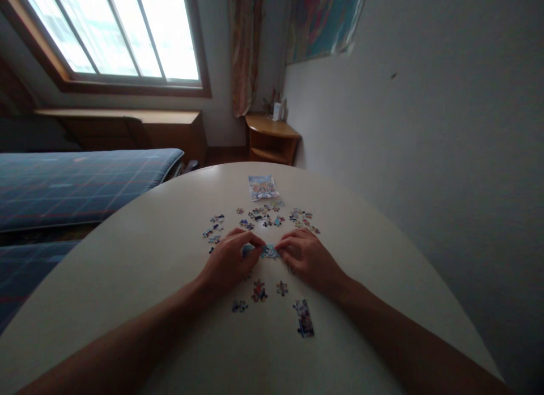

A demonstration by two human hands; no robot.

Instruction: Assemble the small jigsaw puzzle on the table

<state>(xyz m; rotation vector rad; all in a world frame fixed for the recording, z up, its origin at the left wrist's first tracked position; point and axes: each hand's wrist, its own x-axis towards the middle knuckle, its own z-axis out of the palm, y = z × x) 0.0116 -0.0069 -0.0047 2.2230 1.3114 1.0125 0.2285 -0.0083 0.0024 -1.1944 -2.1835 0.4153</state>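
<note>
Both hands meet over the middle of a white round table [178, 259]. Between them lies a small group of bluish jigsaw puzzle pieces [271, 250]. My left hand [232, 256] pinches the left end of this group with thumb and forefinger. From the other side, my right hand [308, 256] presses its closed fingertips on the right end. Loose puzzle pieces [259, 213] lie scattered beyond the hands. Closer to me are a reddish cluster of pieces [259, 291], a single piece [281, 288], a dark piece [240, 306] and a joined strip of pieces [304, 318].
A printed picture sheet [262, 187] lies toward the table's far edge. A plaid mattress [85, 185] is on the left, and a white wall [425, 145] runs along the right. A wooden corner cabinet [272, 128] stands behind the table, near a curtain [245, 55].
</note>
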